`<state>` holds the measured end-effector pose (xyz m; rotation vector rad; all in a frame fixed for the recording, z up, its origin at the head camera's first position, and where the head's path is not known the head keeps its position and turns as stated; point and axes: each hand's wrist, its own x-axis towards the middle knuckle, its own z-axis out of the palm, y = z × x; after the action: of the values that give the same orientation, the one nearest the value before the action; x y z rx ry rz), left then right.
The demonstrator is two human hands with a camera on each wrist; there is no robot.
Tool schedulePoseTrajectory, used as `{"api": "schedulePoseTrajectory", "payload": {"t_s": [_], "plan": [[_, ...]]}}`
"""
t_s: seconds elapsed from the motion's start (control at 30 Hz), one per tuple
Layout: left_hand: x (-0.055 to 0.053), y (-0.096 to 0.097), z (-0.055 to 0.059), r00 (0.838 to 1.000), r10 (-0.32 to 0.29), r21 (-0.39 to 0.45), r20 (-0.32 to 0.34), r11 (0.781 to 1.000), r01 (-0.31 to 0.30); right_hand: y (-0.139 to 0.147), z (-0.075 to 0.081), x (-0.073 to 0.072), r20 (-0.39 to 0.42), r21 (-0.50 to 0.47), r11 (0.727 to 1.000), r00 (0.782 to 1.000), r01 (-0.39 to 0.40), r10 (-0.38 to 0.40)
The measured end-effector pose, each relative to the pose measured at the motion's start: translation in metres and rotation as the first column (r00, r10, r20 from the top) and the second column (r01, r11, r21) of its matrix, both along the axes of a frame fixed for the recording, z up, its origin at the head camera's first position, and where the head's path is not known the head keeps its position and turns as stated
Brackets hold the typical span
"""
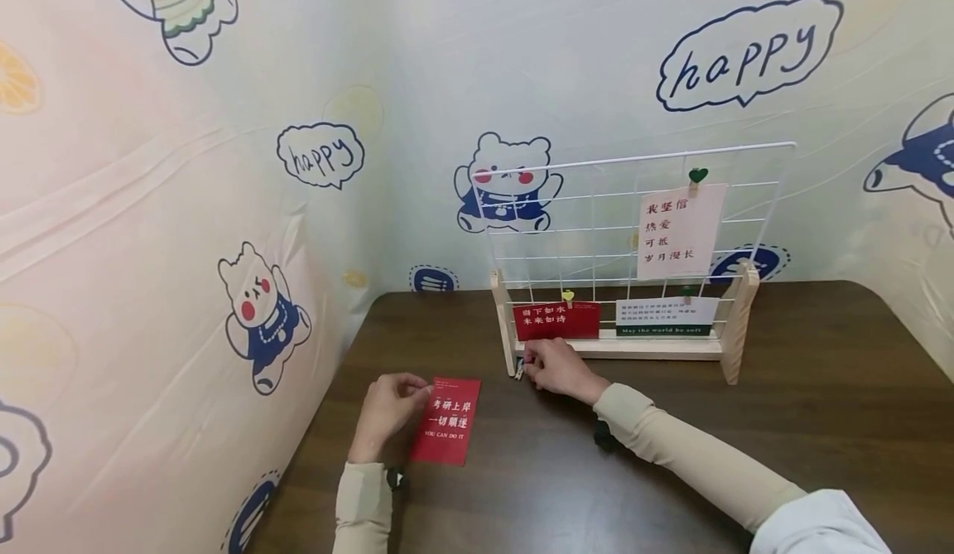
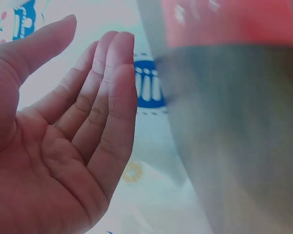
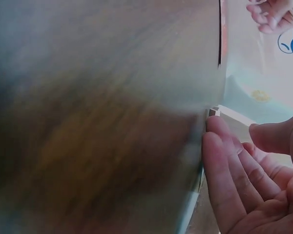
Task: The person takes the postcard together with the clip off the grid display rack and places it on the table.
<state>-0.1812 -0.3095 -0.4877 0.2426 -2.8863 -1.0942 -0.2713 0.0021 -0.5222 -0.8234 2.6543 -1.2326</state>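
Note:
In the head view a red card (image 1: 450, 434) with white lettering lies on the dark table. My left hand (image 1: 389, 411) is at its left edge; the left wrist view shows the fingers loosely extended, the thumb apart and nothing between them. My right hand (image 1: 559, 368) reaches down by the left foot of a white wire rack (image 1: 592, 231) with a wooden base. Beside its fingertips lie small clips (image 1: 519, 369), partly hidden by the hand. In the right wrist view the thumb stands away from the fingers, and no held thing shows.
On the rack hang a pink card (image 1: 680, 235), a second red card (image 1: 555, 322) and a white-and-green card (image 1: 666, 318), each under a small clip. A patterned curtain (image 1: 417, 82) encloses the table (image 1: 566, 471) at the back and left.

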Motion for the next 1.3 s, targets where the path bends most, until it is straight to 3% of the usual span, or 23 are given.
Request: {"api": "schedulePoseTrajectory", "payload": {"t_s": [0.23,0.5,1.03,1.3], "plan": [[-0.004,0.019,0.017,0.996,-0.038,-0.035,-0.087,0.999,0.035,0.009,0.006,0.003,-0.041,0.007,1.000,0.999,0.024,-0.023],[-0.002,0.034,0.023,0.986,-0.062,-0.034,-0.153,0.998,0.057,0.017,0.020,0.009,-0.165,0.009,0.998,0.984,0.062,-0.060],[-0.010,0.068,0.036,0.968,-0.131,-0.017,-0.215,0.991,0.130,0.033,0.076,0.028,-0.314,-0.014,0.994,0.944,0.104,-0.103],[-0.018,0.086,0.047,0.956,-0.167,-0.004,-0.240,0.985,0.171,0.044,0.098,0.032,-0.412,-0.059,0.993,0.904,0.103,-0.119]]}}
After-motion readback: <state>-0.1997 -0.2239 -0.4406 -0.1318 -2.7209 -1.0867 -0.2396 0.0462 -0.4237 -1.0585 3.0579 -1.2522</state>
